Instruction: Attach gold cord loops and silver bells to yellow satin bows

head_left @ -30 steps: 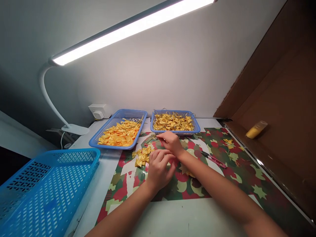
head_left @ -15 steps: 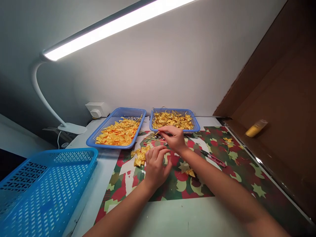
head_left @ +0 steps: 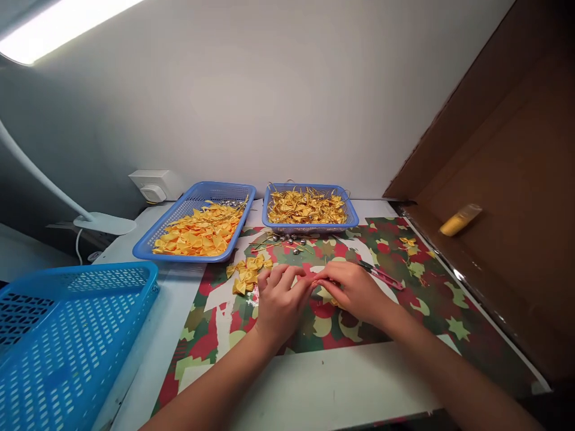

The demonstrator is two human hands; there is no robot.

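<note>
My left hand and my right hand rest close together on a red, green and white patterned sheet. Their fingertips meet in a pinch, and a bit of yellow bow shows under my right fingers. A small heap of yellow bows lies just left of my left hand. Gold strings and small silver bells lie beyond the hands. Behind them stand a blue tray of yellow ribbon pieces and a blue tray of gold-stringed bows.
A large blue basket sits at the near left. Red-handled snips lie right of my right hand. A lamp base and wall socket stand at the back left. A brown cardboard wall rises on the right.
My right hand drew back from the bells near the far tray and came down beside my left hand. The view tipped downward, so the lamp bar has slid out of the top.
</note>
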